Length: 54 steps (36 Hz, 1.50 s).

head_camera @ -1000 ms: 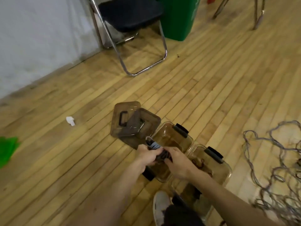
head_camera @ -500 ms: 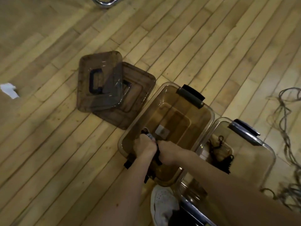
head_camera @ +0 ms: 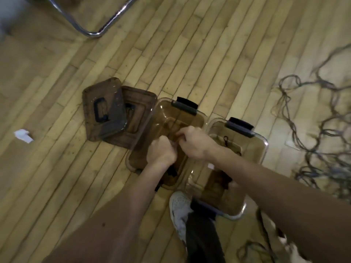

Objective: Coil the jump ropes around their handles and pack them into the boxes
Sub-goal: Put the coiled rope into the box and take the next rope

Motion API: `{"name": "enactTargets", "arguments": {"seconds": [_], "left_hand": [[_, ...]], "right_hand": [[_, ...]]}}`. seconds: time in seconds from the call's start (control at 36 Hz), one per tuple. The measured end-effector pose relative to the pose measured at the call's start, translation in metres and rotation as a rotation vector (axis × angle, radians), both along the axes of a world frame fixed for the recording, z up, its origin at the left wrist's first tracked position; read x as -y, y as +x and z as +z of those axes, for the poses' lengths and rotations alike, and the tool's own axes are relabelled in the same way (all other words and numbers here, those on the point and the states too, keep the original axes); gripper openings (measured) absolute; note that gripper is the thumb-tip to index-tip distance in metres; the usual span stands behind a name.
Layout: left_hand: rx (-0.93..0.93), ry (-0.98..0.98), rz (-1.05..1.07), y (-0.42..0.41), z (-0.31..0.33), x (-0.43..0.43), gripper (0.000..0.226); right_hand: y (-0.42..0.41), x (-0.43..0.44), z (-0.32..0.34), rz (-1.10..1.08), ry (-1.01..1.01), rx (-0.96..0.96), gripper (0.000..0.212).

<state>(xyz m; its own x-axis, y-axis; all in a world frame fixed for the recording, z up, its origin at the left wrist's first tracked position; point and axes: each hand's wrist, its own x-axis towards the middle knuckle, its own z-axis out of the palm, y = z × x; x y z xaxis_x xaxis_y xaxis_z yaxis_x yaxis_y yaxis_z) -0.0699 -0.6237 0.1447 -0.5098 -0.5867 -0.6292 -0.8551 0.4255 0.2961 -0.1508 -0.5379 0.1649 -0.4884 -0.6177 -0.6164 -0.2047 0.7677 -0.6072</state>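
Wooden floorboards (head_camera: 57, 73) ran under everything, and the grip sat low over them. The left hand (head_camera: 161, 153) and right hand (head_camera: 193, 144) were knuckles-up and almost touching, both reaching down into the open brown box (head_camera: 150, 130). Both fists were clenched, fingers curled under. What they enclosed was hidden beneath the knuckles and blurred. From the task I judged it to be a coiled jump rope, gripped from both sides and sitting inside that box, near its middle. Whether it touched the bottom could not be told.

Just right of the grip stood the second box (head_camera: 253, 149), touching the first, with something dark (head_camera: 225, 180) in it, likely a rope already packed. Just left of the grip lay the two lids (head_camera: 103, 111), one overlapping the other. Well off to the right, loose ropes (head_camera: 321, 170) sprawled in a tangle. Below the wrists a white shoe (head_camera: 179, 207) stood against the boxes.

To do this step well, the bundle wanted pressing flat to the box floor before either hand let go, since a wound cord tends to spring loose. Releasing one hand first, with the other pinning the last turn, seemed the safer order. Laying the handles along the box's long side would probably leave room for more and let a lid seat later.
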Motion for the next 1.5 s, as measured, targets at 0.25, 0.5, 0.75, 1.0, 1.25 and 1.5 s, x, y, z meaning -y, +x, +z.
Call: {"name": "enactTargets", "arguments": {"seconds": [0.25, 0.5, 0.75, 1.0, 1.25, 1.5], "left_hand": [[-0.316, 0.223, -0.672, -0.051, 0.110, -0.217, 0.018], [-0.031, 0.303, -1.029, 0.005, 0.097, -0.377, 0.017], [0.074, 0.166, -0.621, 0.028, -0.011, -0.390, 0.017], [0.082, 0.259, -0.361, 0.004, -0.098, -0.376, 0.021], [0.077, 0.079, -0.409, -0.013, -0.156, -0.357, 0.016], [0.052, 0.230, -0.280, -0.014, -0.150, -0.341, 0.011]], "right_hand": [[0.014, -0.282, 0.096, -0.588, -0.054, -0.158, 0.017], [0.135, -0.490, 0.070, -1.121, 0.110, 0.257, 0.017], [0.149, -0.496, -0.017, -0.961, 0.201, 0.349, 0.016], [0.097, -0.416, -0.087, -0.836, 0.270, 0.321, 0.040], [0.094, -0.389, -0.148, -1.125, 0.080, 0.407, 0.033], [0.090, -0.405, -0.143, -1.390, 0.067, 0.385, 0.030]]}}
